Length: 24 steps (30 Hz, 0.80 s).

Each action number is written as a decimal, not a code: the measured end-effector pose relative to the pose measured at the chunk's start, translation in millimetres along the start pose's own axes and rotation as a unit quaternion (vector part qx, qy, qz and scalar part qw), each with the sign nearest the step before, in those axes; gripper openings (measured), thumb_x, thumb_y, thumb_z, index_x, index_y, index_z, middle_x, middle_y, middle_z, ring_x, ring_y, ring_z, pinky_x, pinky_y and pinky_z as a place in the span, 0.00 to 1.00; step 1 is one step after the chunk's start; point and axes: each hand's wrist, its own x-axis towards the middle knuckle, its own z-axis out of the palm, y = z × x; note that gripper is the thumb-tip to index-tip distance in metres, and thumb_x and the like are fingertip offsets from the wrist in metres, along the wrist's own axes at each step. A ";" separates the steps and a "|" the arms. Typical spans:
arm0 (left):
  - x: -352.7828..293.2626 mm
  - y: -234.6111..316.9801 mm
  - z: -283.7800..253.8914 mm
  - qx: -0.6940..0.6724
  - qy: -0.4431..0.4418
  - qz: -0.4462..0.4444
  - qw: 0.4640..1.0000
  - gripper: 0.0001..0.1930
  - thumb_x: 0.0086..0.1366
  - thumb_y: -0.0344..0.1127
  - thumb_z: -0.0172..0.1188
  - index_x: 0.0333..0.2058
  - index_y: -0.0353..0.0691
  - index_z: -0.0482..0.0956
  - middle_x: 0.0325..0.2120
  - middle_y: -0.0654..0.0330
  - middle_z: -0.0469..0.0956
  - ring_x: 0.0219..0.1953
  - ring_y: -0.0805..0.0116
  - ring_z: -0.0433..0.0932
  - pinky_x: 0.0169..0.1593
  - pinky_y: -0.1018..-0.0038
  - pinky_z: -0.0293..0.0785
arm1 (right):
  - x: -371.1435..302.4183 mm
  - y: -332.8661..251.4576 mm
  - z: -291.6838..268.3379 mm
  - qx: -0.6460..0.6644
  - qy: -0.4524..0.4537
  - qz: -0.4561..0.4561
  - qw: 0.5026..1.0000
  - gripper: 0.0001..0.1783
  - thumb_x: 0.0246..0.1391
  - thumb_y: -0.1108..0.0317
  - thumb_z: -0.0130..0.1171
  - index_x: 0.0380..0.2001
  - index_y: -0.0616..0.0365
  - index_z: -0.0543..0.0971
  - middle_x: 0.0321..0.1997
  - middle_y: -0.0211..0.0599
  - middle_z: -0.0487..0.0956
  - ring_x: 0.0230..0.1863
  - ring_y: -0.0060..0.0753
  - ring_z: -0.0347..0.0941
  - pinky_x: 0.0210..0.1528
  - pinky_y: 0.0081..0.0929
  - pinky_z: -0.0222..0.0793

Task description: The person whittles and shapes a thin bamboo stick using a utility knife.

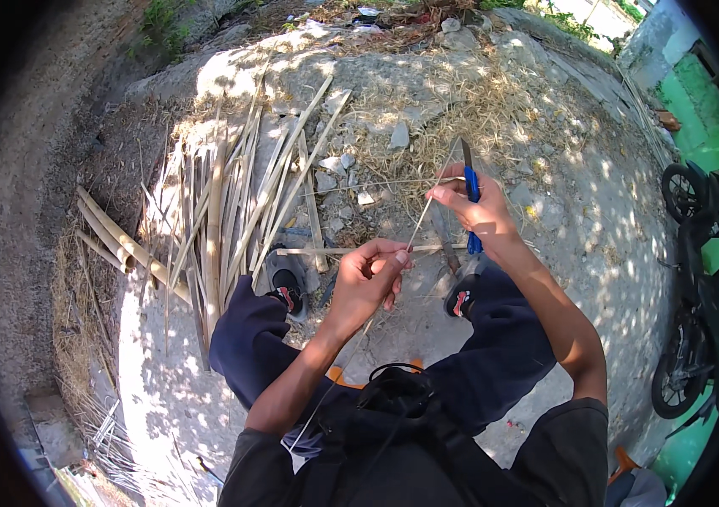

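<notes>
A thin bamboo strip [419, 223] stretches at a slant between my two hands, and its thin lower end trails down past my left wrist. My left hand [366, 283] is closed, pinching the strip between thumb and fingers. Higher and to the right, my right hand [484, 211] grips a blue utility knife [472, 188] with its blade out and pointing away from me. The thumb and forefinger of that hand also pinch the strip's upper part. Below the hands, a long-bladed knife [442, 237] lies on the ground between my shoes.
Split bamboo strips [216, 203] lie in a pile at the left, beside thicker bamboo poles [114, 230]. Stones [332, 165] and dry shavings [482, 106] litter the ground ahead. A black motorcycle [697, 287] stands by a green wall [706, 110] at the far right.
</notes>
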 end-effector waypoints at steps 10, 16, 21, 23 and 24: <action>-1.7 3.1 -4.9 -0.040 0.042 0.010 0.998 0.11 0.78 0.35 0.58 0.49 0.33 0.78 0.31 0.65 0.76 0.22 0.82 0.71 0.18 0.83 0.67 | -21.2 10.4 18.3 -0.368 -0.113 -0.173 0.907 0.18 0.71 0.56 0.57 0.46 0.64 0.77 0.36 0.49 0.81 0.35 0.55 0.79 0.40 0.44 0.71; -3.9 2.5 -11.0 -0.122 -0.014 -0.028 0.992 0.10 0.79 0.37 0.56 0.48 0.35 0.78 0.30 0.69 0.73 0.19 0.86 0.62 0.19 0.85 0.56 | -26.7 25.2 23.9 -0.372 -0.118 -0.293 0.873 0.14 0.68 0.61 0.61 0.45 0.62 0.75 0.34 0.51 0.80 0.35 0.61 0.78 0.37 0.48 0.71; -7.4 4.4 -11.9 -0.157 -0.038 -0.044 0.986 0.10 0.78 0.36 0.57 0.48 0.35 0.78 0.30 0.70 0.73 0.19 0.87 0.60 0.19 0.85 0.54 | -27.7 19.4 22.3 -0.386 -0.103 -0.271 0.876 0.14 0.68 0.62 0.61 0.45 0.62 0.76 0.33 0.49 0.80 0.33 0.60 0.78 0.35 0.47 0.72; -7.3 5.6 -10.3 -0.161 -0.042 -0.061 0.984 0.10 0.78 0.36 0.57 0.48 0.35 0.78 0.29 0.70 0.73 0.19 0.87 0.60 0.19 0.85 0.54 | -23.3 21.4 18.8 -0.372 -0.053 -0.310 0.873 0.13 0.68 0.62 0.61 0.45 0.62 0.76 0.32 0.48 0.80 0.31 0.59 0.78 0.34 0.46 0.72; -7.2 5.4 -11.1 -0.163 -0.043 -0.061 0.984 0.10 0.78 0.36 0.58 0.48 0.35 0.78 0.29 0.70 0.73 0.19 0.87 0.60 0.19 0.85 0.54 | -21.5 20.4 17.6 -0.372 -0.052 -0.310 0.873 0.13 0.68 0.62 0.61 0.45 0.62 0.76 0.32 0.48 0.80 0.31 0.59 0.78 0.34 0.46 0.72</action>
